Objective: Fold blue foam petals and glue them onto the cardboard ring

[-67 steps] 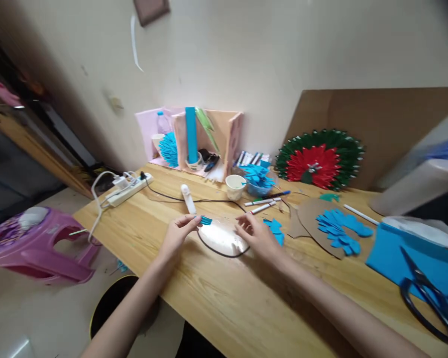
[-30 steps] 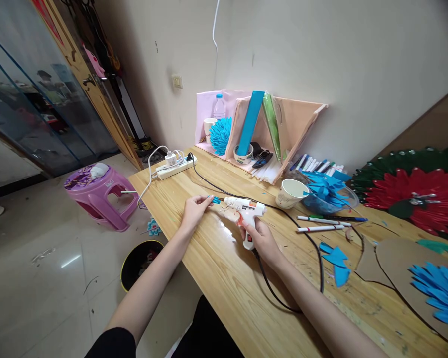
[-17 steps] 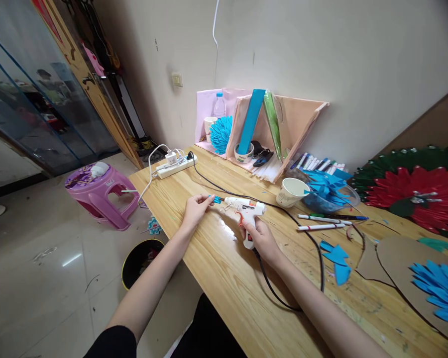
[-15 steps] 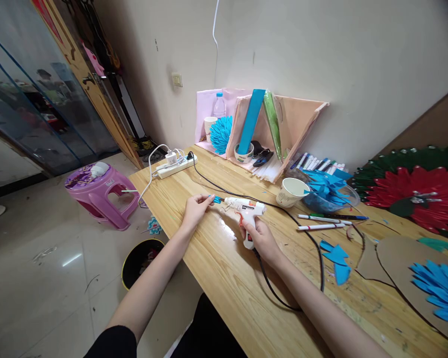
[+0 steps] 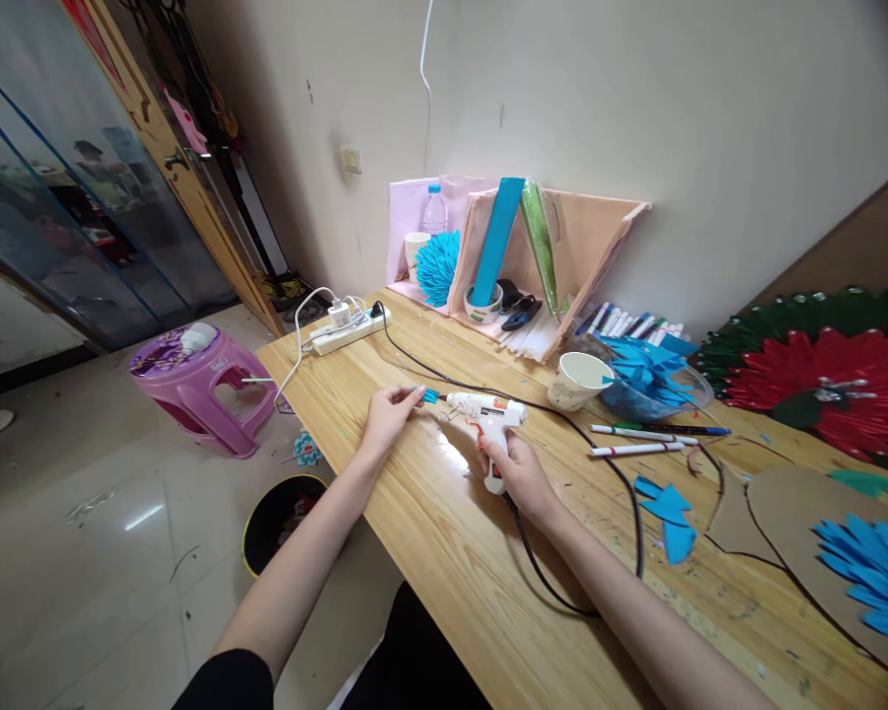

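Note:
My right hand (image 5: 519,475) is wrapped round the handle of a white hot glue gun (image 5: 490,419), with fingers at its orange trigger. Its nozzle points left, at a small blue petal piece (image 5: 430,395) pinched between the thumb and fingers of my left hand (image 5: 391,424). Nozzle and petal piece are very close; whether they touch I cannot tell. A black cord trails from the gun's handle across the wooden table (image 5: 444,552). Right of the gun stands a paper cup (image 5: 577,383).
A plastic bowl (image 5: 655,394) of blue petals, several marker pens (image 5: 636,450) and loose blue scraps (image 5: 670,518) lie to the right, by a cardboard shape (image 5: 791,523) bearing blue petals. A power strip (image 5: 351,330) sits at the back left. A bin (image 5: 285,523) and pink stool (image 5: 207,390) stand on the floor.
Hardly anything differs. The glue gun has shifted very slightly to the right, while my left hand keeps its pinch on the blue petal piece.

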